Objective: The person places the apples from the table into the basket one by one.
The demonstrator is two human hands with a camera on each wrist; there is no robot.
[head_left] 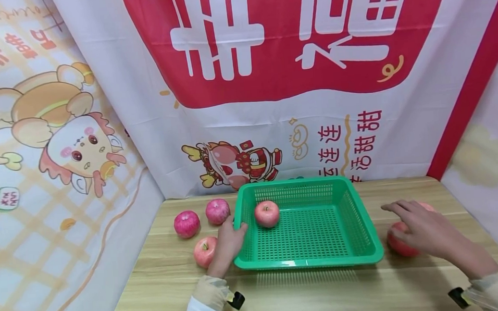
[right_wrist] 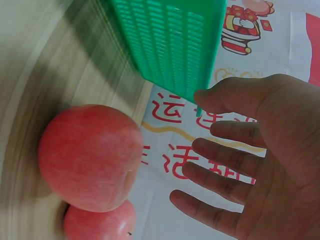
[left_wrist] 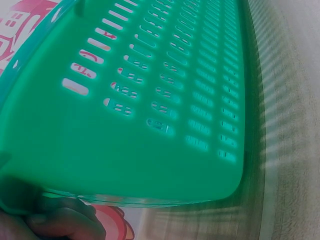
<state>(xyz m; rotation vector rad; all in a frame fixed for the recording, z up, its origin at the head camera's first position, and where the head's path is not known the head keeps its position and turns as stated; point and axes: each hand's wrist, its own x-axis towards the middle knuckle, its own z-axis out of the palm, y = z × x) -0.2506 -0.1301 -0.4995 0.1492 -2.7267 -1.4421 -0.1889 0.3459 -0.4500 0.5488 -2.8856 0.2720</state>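
A green plastic basket (head_left: 300,263) with perforated walls stands on the table, one red apple (head_left: 267,214) inside near its left end. My left hand (head_left: 230,242) grips the basket's left rim; in the left wrist view its curled fingers (left_wrist: 67,220) show under the rim. To the right of the basket, my right hand (head_left: 427,229) is over two red apples, partly covering both in the head view. The right wrist view shows its fingers spread and holding nothing, beside the larger-looking apple (right_wrist: 90,157) and the second apple (right_wrist: 100,223).
Left of the basket lie two darker pink apples (head_left: 187,224) and a lighter red apple (head_left: 203,251), the latter close beside the left wrist. A printed cloth (head_left: 153,147) hangs behind the wooden table (head_left: 154,287), with further printed cloths at both sides.
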